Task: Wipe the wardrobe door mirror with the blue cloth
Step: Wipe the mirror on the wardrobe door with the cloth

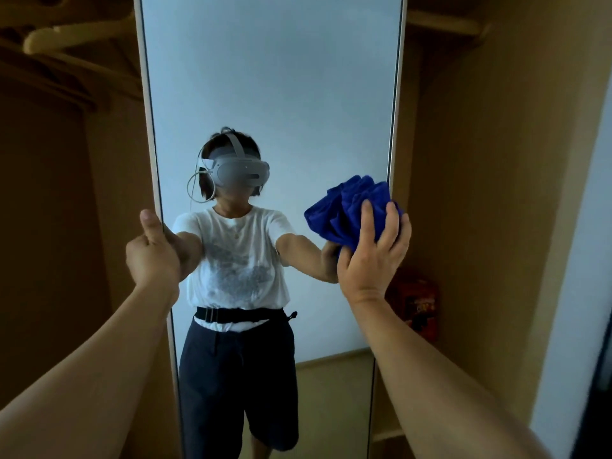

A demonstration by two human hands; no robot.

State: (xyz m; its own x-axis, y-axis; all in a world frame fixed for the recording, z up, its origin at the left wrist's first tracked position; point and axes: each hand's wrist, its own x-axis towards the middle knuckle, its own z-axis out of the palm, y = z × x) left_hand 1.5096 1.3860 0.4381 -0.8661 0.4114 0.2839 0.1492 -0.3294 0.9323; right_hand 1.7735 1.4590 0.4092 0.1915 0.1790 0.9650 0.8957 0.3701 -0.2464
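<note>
A tall wardrobe door mirror (271, 77) stands straight ahead and fills the middle of the head view. It reflects a person in a white shirt and dark shorts. My right hand (371, 256) grips a bunched blue cloth (347, 210) and presses it against the glass near the mirror's right edge, at mid height. My left hand (150, 251) is closed around the mirror door's left edge, thumb up, at about the same height.
Open wardrobe sections of brown wood lie on both sides of the door. Pale wooden hangers (76, 36) hang at the upper left. A red-orange object (419, 303) sits inside the right section. A light wall (576, 293) runs down the far right.
</note>
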